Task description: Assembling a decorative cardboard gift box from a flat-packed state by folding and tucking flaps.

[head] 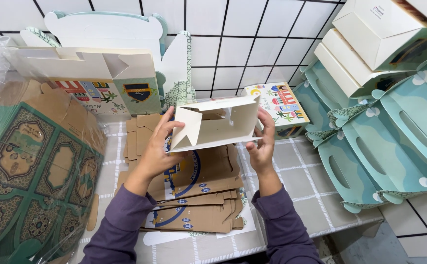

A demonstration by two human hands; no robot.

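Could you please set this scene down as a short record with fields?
Left hand: left hand grips the left end of a half-folded white cardboard box
Right hand: right hand grips its right end
Box state: raised, open, flaps loose
Below: stack of flat brown printed cardboard blanks on the checked tablecloth
Right side: row of teal handled carrier boxes
Left side: plastic-wrapped green patterned flat cartons

Left of the table [296,161], a plastic-wrapped bundle [32,171] of green-patterned card; right of it, teal handled boxes [384,146].
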